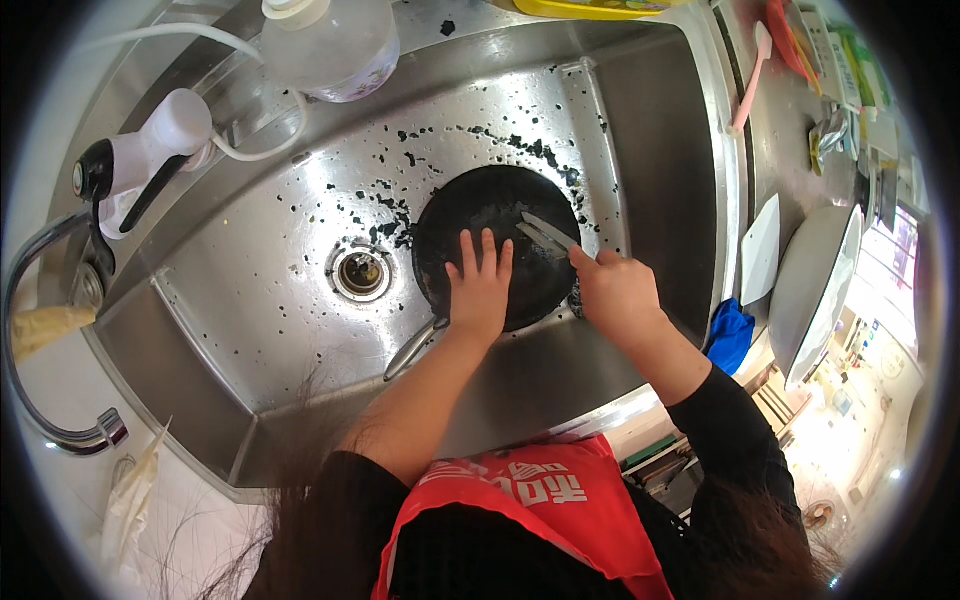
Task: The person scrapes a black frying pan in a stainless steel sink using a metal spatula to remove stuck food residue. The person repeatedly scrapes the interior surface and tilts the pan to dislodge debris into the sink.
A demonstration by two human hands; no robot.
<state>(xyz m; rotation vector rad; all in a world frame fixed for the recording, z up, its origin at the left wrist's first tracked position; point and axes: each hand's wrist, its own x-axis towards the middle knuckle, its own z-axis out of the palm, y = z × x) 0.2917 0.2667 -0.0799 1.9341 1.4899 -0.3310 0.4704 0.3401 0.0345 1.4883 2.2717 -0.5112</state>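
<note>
A round black pan lies upside down or flat in the stainless steel sink, its metal handle pointing towards the lower left; which face is up I cannot tell. My left hand rests on the pan with its fingers spread. Closed around a knife or similar metal blade, my right hand is at the pan's right side, with the blade over the black surface. Black flakes are scattered on the sink floor around the pan. Part of a dark scouring pad or clump shows beside my right hand.
Left of the pan is the drain. A faucet curves at the left, near a white fixture with a hose. A plastic jug stands at the back. On the right are a blue cloth, a white basin and a pink brush.
</note>
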